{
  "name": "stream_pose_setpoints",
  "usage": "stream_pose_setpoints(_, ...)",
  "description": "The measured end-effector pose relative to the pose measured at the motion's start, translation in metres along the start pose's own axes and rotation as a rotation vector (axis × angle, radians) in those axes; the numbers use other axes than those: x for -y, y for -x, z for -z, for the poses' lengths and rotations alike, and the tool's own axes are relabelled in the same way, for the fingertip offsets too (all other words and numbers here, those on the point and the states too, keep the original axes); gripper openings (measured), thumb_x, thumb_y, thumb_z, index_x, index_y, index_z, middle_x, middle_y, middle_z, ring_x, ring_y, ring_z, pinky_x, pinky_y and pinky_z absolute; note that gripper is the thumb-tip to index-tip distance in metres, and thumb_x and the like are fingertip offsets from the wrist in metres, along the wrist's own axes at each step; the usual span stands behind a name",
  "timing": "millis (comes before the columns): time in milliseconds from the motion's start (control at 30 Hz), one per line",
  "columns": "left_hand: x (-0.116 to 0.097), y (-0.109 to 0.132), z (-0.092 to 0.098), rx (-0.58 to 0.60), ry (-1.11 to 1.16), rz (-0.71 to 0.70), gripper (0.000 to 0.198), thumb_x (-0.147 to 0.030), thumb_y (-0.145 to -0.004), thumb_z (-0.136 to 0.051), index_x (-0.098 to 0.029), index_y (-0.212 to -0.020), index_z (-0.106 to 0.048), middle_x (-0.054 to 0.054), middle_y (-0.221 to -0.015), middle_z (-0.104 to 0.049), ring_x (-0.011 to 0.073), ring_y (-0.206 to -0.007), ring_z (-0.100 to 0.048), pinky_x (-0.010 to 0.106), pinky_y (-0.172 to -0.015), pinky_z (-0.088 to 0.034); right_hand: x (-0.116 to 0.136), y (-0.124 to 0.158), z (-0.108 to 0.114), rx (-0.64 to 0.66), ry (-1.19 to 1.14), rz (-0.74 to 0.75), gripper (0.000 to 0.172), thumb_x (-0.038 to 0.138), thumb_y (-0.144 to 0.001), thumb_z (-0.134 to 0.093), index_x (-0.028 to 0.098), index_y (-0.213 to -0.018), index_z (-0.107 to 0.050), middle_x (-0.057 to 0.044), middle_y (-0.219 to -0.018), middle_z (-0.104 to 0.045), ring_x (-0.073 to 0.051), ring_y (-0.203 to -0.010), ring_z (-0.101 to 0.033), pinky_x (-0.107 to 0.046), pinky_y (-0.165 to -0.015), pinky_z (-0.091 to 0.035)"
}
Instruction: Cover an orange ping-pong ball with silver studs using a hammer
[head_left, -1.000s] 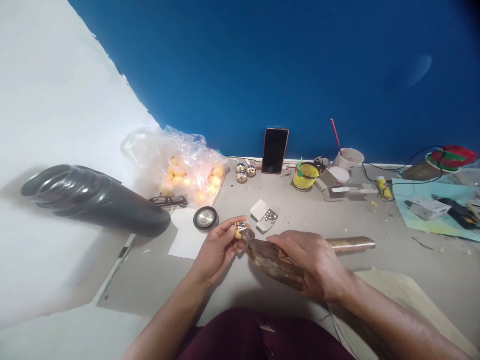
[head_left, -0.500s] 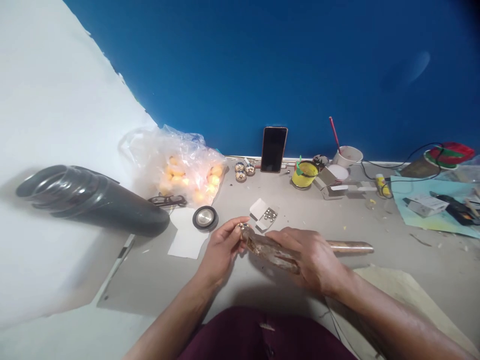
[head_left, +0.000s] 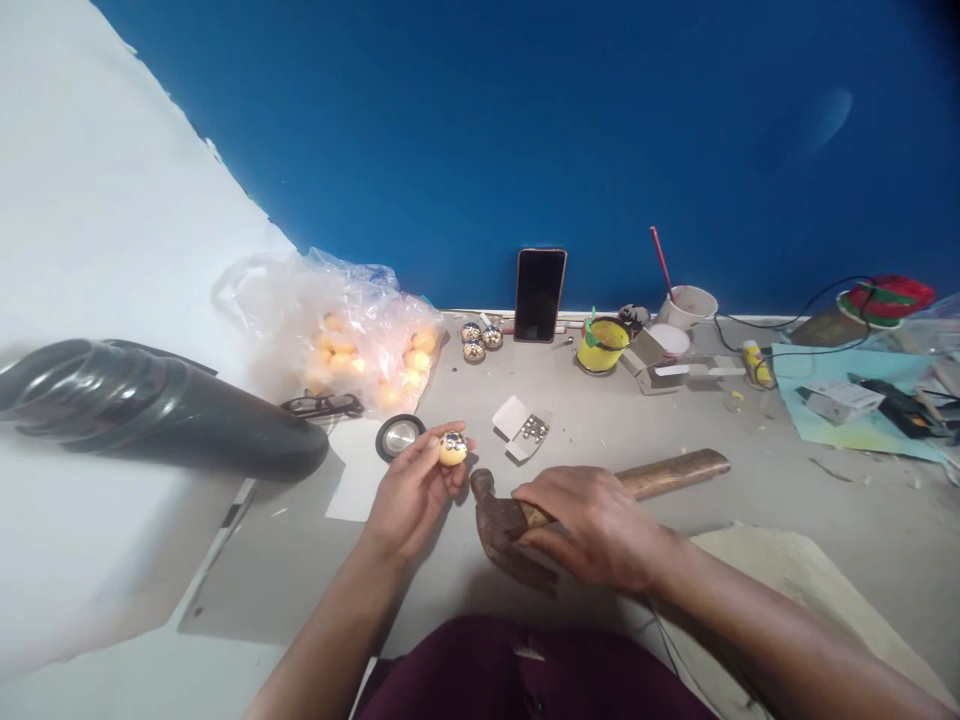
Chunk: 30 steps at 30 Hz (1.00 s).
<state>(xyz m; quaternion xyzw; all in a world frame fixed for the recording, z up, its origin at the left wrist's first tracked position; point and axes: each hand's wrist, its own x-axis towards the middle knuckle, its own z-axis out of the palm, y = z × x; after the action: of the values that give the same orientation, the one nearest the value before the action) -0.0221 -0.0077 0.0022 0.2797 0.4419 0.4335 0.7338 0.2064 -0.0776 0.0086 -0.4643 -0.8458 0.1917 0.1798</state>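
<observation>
Between the fingertips of my left hand [head_left: 411,492] is a small yellow ball [head_left: 453,454], its upper part covered with shiny silver studs. My right hand [head_left: 604,525] is wrapped round the wooden handle of a claw hammer [head_left: 499,525], close under its rusty head. The hammer's face is beside the ball but apart from it, and its claw points down towards me. Just beyond my hands lies an open white box [head_left: 514,415] of small silver studs [head_left: 534,430]. Several silver-covered balls [head_left: 474,348] rest together near the wall.
A clear plastic bag [head_left: 300,320] of yellow balls is at the back left, by a dark grey tube [head_left: 187,415] and a round black-rimmed disc [head_left: 400,437]. A phone [head_left: 540,295] leans on the blue wall. A yellow tub [head_left: 602,345] and white cup [head_left: 688,305] stand right, a cloth [head_left: 787,570] nearer.
The hammer head has come off the ball and turned, dropping nearer to me. My left hand has shifted left with the ball, baring its yellow side.
</observation>
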Motion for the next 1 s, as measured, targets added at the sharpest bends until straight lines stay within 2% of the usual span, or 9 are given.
stream_pose_setpoints(100,-0.002,-0.001,0.0,0.034,0.028,0.011,0.032,-0.028,-0.085,-0.074,-0.01,-0.111,-0.072,0.014,-0.095,-0.076,0.0125,-0.061,-0.061,0.024,-0.057,-0.05,-0.002,-0.003,-0.016,0.032,0.068,-0.006,0.018,0.036,-0.095,-0.063,0.019,-0.101,-0.067,-0.004,-0.086,-0.069,-0.019,-0.079,-0.06,-0.03,-0.071,-0.036)
stream_pose_setpoints(200,0.001,0.0,-0.004,0.062,0.011,0.037,0.031,-0.028,-0.083,-0.076,-0.011,-0.109,-0.073,0.014,-0.097,-0.076,0.0123,-0.061,-0.062,0.024,-0.056,-0.049,-0.005,-0.005,-0.035,0.008,0.14,0.038,0.01,0.028,-0.092,-0.065,0.018,-0.092,-0.067,-0.004,-0.083,-0.068,-0.019,-0.076,-0.056,-0.032,-0.069,-0.033)
stream_pose_setpoints(300,0.004,0.003,-0.012,0.141,-0.051,0.084,0.03,-0.03,-0.085,-0.076,-0.011,-0.108,-0.074,0.012,-0.087,-0.074,0.0127,-0.061,-0.061,0.023,-0.055,-0.046,-0.008,-0.004,-0.049,-0.05,0.196,0.079,0.014,0.027,-0.093,-0.062,0.017,-0.084,-0.065,-0.005,-0.08,-0.065,-0.019,-0.073,-0.053,-0.034,-0.067,-0.03)
stream_pose_setpoints(433,0.007,0.003,-0.021,0.239,-0.157,0.14,0.034,-0.033,-0.089,-0.071,-0.01,-0.114,-0.072,0.007,-0.065,-0.068,0.0119,-0.055,-0.057,0.022,-0.055,-0.042,-0.01,-0.004,-0.058,-0.127,0.232,0.098,0.014,0.026,-0.094,-0.06,0.016,-0.085,-0.066,-0.006,-0.078,-0.064,-0.02,-0.072,-0.052,-0.035,-0.066,-0.029)
stream_pose_setpoints(633,0.01,0.001,-0.024,0.258,-0.175,0.17,0.035,-0.037,-0.088,-0.073,-0.012,-0.112,-0.073,0.005,-0.061,-0.066,0.0112,-0.051,-0.055,0.022,-0.052,-0.04,-0.009,-0.006,-0.065,-0.184,0.227,0.132,0.018,0.026,-0.097,-0.057,0.016,-0.084,-0.066,-0.006,-0.077,-0.064,-0.021,-0.071,-0.052,-0.036,-0.066,-0.032)
stream_pose_setpoints(733,0.011,0.001,-0.025,0.257,-0.159,0.175,0.033,-0.036,-0.086,-0.075,-0.012,-0.11,-0.074,0.004,-0.061,-0.066,0.0109,-0.051,-0.056,0.022,-0.052,-0.041,-0.009,-0.008,-0.061,-0.147,0.219,0.115,0.017,0.03,-0.094,-0.062,0.015,-0.089,-0.068,-0.008,-0.085,-0.066,-0.023,-0.08,-0.054,-0.035,-0.069,-0.036)
stream_pose_setpoints(867,0.011,0.001,-0.025,0.24,-0.117,0.166,0.033,-0.035,-0.084,-0.078,-0.012,-0.108,-0.075,0.004,-0.065,-0.066,0.0111,-0.053,-0.058,0.021,-0.051,-0.043,-0.014,-0.01,-0.036,-0.103,0.114,0.101,0.022,0.039,-0.093,-0.065,0.018,-0.094,-0.07,-0.009,-0.095,-0.068,-0.023,-0.087,-0.057,-0.035,-0.074,-0.039)
stream_pose_setpoints(933,0.01,-0.001,-0.024,0.22,-0.079,0.159,0.035,-0.033,-0.083,-0.079,-0.011,-0.109,-0.075,0.005,-0.069,-0.066,0.0122,-0.056,-0.06,0.021,-0.051,-0.043,-0.02,-0.013,-0.019,-0.15,0.103,0.013,0.024,0.032,-0.099,-0.057,0.018,-0.084,-0.07,-0.007,-0.087,-0.068,-0.021,-0.083,-0.057,-0.033,-0.076,-0.04)
stream_pose_setpoints(1000,0.009,-0.003,-0.023,0.206,-0.038,0.166,0.036,-0.033,-0.081,-0.081,-0.01,-0.108,-0.075,0.007,-0.075,-0.068,0.0126,-0.058,-0.06,0.022,-0.05,-0.043,-0.025,-0.019,-0.003,-0.198,0.172,-0.137,0.027,0.028,-0.101,-0.053,0.016,-0.084,-0.07,-0.009,-0.088,-0.067,-0.021,-0.086,-0.057,-0.033,-0.078,-0.041)
